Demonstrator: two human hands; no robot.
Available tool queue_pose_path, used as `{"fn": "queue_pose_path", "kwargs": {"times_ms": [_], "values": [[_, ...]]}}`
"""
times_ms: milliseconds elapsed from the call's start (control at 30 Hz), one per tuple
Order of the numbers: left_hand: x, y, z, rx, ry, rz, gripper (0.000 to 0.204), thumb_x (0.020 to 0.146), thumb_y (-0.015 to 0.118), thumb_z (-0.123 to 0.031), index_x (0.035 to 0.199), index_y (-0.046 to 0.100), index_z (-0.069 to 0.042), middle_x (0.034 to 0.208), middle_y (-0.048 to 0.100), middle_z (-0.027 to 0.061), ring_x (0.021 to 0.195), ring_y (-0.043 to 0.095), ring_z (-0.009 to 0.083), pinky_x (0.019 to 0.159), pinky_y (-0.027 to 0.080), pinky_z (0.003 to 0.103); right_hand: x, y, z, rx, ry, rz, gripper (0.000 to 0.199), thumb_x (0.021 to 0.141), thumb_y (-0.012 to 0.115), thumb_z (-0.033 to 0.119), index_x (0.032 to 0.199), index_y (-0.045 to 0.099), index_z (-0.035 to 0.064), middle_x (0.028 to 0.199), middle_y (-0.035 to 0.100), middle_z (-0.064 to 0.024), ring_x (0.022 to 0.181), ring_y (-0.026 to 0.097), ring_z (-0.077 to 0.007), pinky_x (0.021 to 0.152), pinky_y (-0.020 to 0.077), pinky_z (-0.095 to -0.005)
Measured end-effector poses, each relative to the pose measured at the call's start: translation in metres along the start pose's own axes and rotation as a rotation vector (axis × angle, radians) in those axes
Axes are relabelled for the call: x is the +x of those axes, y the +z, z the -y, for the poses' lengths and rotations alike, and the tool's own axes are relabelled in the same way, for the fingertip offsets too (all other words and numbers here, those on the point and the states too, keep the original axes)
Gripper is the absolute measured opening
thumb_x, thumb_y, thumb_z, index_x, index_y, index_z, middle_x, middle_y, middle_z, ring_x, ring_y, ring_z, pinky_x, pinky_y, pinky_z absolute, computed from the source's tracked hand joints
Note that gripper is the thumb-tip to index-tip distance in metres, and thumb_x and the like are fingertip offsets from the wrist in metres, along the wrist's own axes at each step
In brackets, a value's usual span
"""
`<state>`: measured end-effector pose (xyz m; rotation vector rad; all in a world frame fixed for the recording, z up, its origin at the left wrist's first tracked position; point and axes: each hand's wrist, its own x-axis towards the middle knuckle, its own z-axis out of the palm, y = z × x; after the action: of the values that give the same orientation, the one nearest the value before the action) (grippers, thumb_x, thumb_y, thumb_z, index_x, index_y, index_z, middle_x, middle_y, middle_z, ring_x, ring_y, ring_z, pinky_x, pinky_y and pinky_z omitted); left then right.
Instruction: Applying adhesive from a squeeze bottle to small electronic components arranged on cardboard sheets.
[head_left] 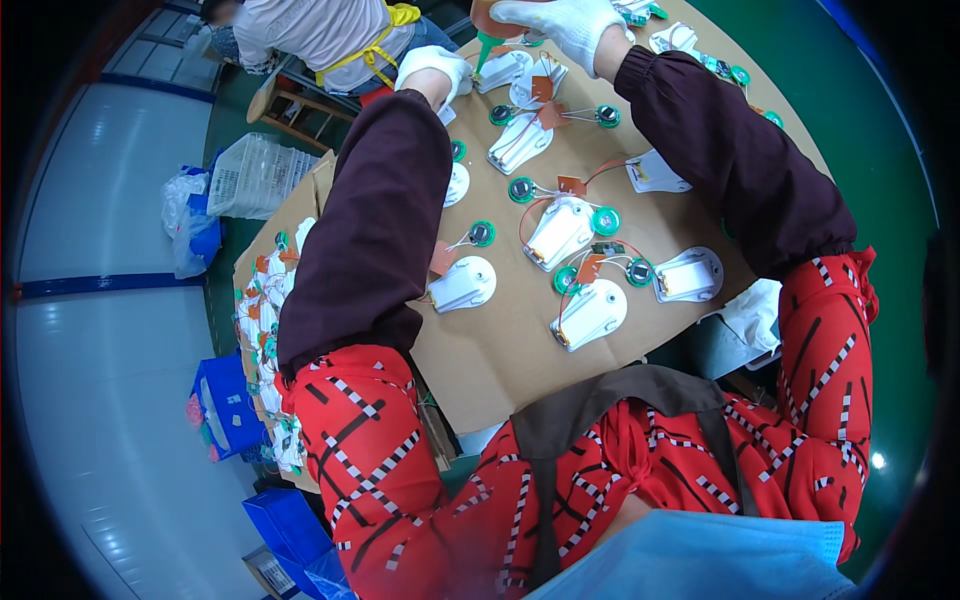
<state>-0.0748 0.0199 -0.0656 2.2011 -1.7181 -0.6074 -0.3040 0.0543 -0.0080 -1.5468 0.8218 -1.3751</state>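
- Bottle (pixel 508 20), orange, at the top edge and partly cut off, tipped so its green nozzle (pixel 487 50) points down
- Shell (pixel 505 68), white, lying under the nozzle, whose tip is at the shell's left end; I cannot tell whether they touch
- Right hand (pixel 570 28), in a white glove, fingers closed round the bottle
- Left hand (pixel 432 66), also gloved, just left of the shell; its fingertips are hidden, so I cannot tell whether it grips anything
- More white casings (pixel 560 233) spread over the table nearer the body, many wired to round green speakers (pixel 482 234) and orange boards (pixel 572 186)
- Cardboard (pixel 480 385), brown, covering the table under all of these
- Heap of parts (pixel 265 320), white, green and orange, crowded along the table's left side; further pieces (pixel 675 38) lie at the upper right, beyond the right forearm
- Dark sleeves (pixel 365 215) over both forearms, red patterned clothing (pixel 370 430) above the elbows
- Co-worker (pixel 310 35) in a pale top with yellow straps, beyond the table at upper left, near a wooden stool (pixel 262 100)
- Clear crate (pixel 258 178) and blue bin (pixel 235 405), left of the table
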Motion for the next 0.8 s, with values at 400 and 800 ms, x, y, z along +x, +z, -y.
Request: {"fn": "queue_pose_path", "kwargs": {"times_ms": [400,800], "values": [[-0.017,-0.001,-0.010,-0.147,0.072,-0.042,0.020,0.082,0.067,-0.006,0.098,0.068,0.005,0.093,0.070,0.0140,0.081,0.071,0.0205,0.073,0.057,0.028,-0.004,-0.002,0.003,-0.066,-0.056,0.017,0.059,0.068,0.081,0.017,0.118,0.055,0.0003,0.109,0.065,-0.0112,0.100,0.062,-0.0198,0.090,0.0491,-0.0327],[-0.016,0.002,-0.015,-0.076,0.068,-0.053,0.019,0.082,0.067,-0.006,0.098,0.069,0.004,0.092,0.071,0.0134,0.081,0.071,0.0198,0.072,0.057,0.028,-0.009,-0.008,0.009,-0.128,0.007,0.029,0.058,0.069,0.081,0.018,0.119,0.055,0.0030,0.109,0.065,-0.0110,0.102,0.061,-0.0202,0.091,0.0486,-0.0331]]}}
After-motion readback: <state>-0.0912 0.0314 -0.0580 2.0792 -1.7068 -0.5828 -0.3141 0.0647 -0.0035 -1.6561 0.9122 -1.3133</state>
